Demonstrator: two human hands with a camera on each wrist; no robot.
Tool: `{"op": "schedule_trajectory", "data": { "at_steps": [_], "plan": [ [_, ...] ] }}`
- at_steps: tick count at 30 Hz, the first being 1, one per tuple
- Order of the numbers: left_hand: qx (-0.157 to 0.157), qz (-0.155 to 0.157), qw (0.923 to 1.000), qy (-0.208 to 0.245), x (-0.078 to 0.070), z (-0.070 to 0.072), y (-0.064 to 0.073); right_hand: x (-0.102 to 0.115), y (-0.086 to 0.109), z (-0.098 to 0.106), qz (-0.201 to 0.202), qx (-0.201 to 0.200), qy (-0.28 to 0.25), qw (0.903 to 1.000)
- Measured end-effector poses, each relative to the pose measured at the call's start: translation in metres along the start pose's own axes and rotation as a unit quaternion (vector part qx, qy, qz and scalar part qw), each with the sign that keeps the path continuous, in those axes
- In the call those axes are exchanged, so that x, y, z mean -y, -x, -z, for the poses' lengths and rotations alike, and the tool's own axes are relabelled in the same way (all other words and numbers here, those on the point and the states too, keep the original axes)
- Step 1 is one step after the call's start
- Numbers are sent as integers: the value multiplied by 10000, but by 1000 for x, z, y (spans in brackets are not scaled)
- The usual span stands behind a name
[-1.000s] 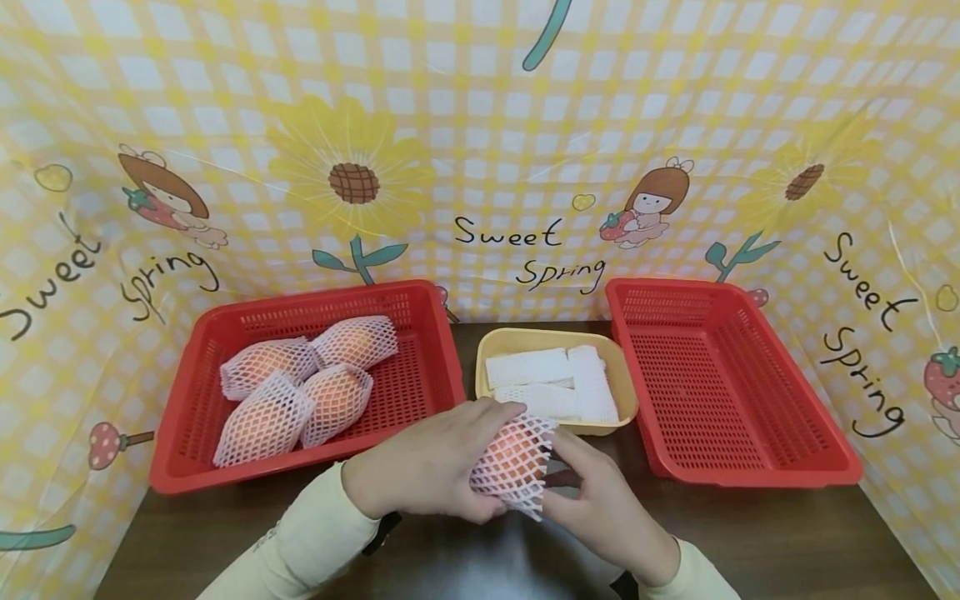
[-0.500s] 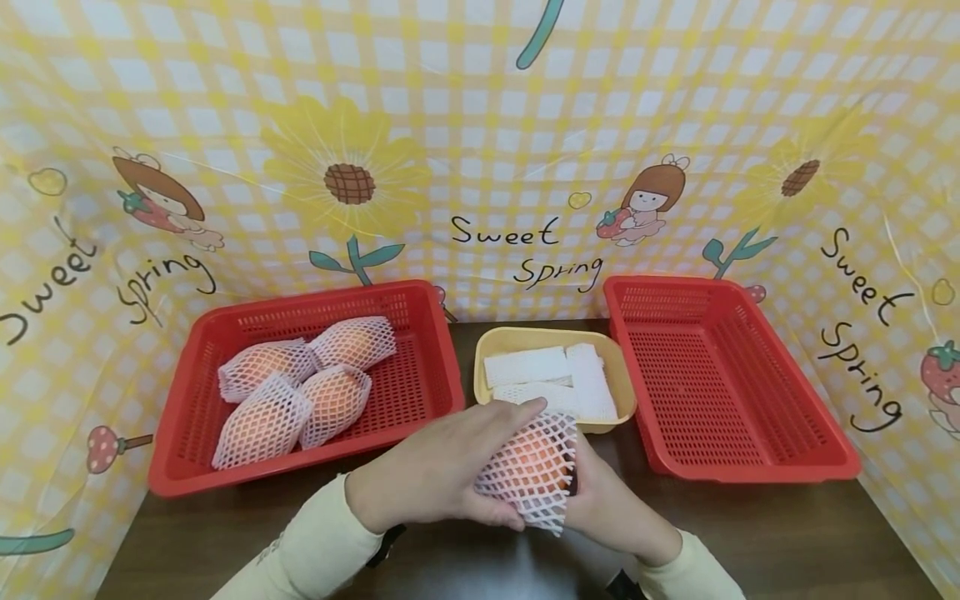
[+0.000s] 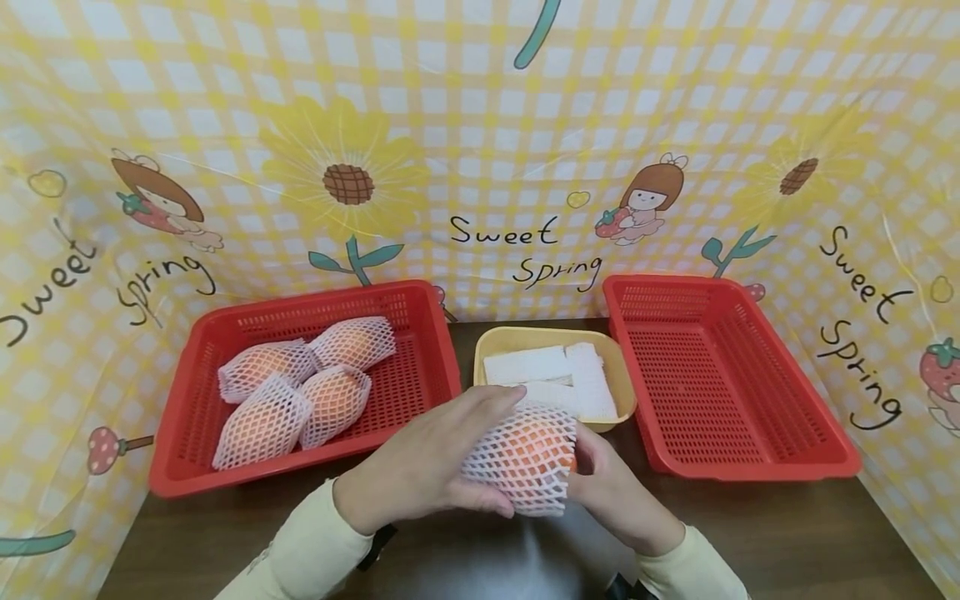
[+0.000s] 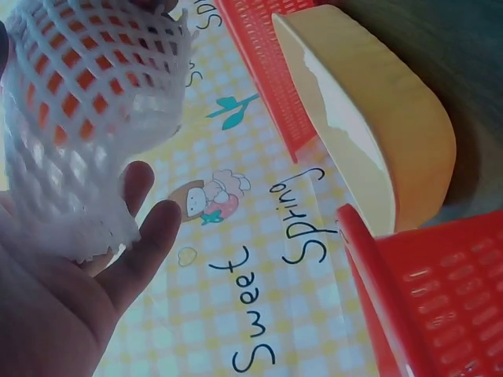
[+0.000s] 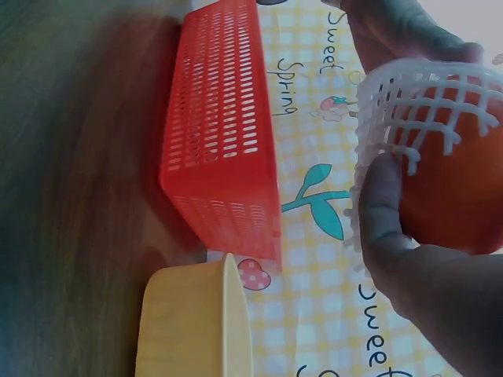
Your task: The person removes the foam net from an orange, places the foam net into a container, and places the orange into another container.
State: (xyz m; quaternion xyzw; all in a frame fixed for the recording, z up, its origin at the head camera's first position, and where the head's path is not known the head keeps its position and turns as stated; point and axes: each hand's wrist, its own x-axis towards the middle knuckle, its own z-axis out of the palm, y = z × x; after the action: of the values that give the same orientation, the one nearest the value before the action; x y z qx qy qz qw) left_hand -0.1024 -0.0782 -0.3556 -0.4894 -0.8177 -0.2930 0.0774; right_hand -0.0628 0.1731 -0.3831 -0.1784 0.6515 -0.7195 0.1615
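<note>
A round orange fruit (image 5: 452,196) sits partly inside a white foam net sleeve (image 3: 517,462), held over the near middle of the table. My left hand (image 3: 420,467) grips the sleeved fruit from the left, thumb below and fingers over the top. On the right, my right hand (image 3: 622,496) holds the fruit at the sleeve's open end, where bare orange skin shows in the right wrist view. One of its digits lies at the net's edge. In the left wrist view the sleeve's loose end (image 4: 71,196) hangs against the left palm.
At left stands a red basket (image 3: 438,333) with several net-wrapped fruits (image 3: 262,421). Behind my hands, a yellow tub (image 3: 622,375) contains flat white sleeves (image 3: 592,379). Another red basket (image 3: 697,400) stands at right. A checked cloth (image 3: 480,125) rises behind everything.
The sleeve covers more of the fruit's right side than a second ago. Both hands shifted right, then the left drew slightly back left. The fruit now lies more sideways.
</note>
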Motion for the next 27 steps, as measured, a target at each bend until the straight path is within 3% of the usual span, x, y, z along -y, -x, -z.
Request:
{"op": "schedule_trajectory", "data": {
  "at_steps": [7, 12, 19, 23, 27],
  "plan": [
    [-47, 464, 9989, -41, 3, 6, 8, -5, -2, 0, 226, 98, -477, 9986],
    [-116, 419, 9990, -119, 3, 6, 11, -3, -2, -1, 166, 333, -544, 9978],
    [-335, 649, 9973, 36, 7, 9, 17, 2, 2, 4, 18, 1158, -1678, 9790],
    [-536, 589, 9968, 72, 10, 9, 20, 2, 2, 6, -152, 1028, -1740, 9792],
    [-718, 402, 9966, 85, 12, 8, 21, -1, 0, 4, -29, 1055, -1649, 9806]
  ]
}}
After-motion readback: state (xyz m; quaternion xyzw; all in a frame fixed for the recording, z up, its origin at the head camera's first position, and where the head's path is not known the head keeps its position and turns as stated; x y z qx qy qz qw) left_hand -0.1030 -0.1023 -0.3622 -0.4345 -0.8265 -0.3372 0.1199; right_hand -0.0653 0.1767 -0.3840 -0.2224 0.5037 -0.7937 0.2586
